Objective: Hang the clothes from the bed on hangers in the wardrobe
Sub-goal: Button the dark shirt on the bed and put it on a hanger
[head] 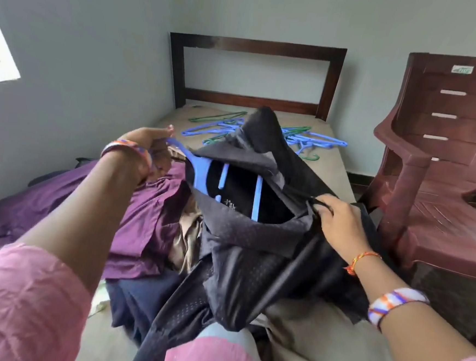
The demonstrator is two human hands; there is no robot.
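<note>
Head view has the blue hanger lying slantwise inside the dark shirt above the bed, left hand gripping its hook end, right hand pinching the collar opposite, nearer the unthreaded shoulder.

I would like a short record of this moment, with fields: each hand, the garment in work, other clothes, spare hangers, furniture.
left hand: grips hook end of blue hanger
right hand: pinches edge of black shirt
black shirt: hanger partly inside its opening
other clothes: purple garment, beige garment, navy garment on bed
spare hangers: blue and green, loose near headboard
furniture: maroon plastic chair to the right of the bed
</note>
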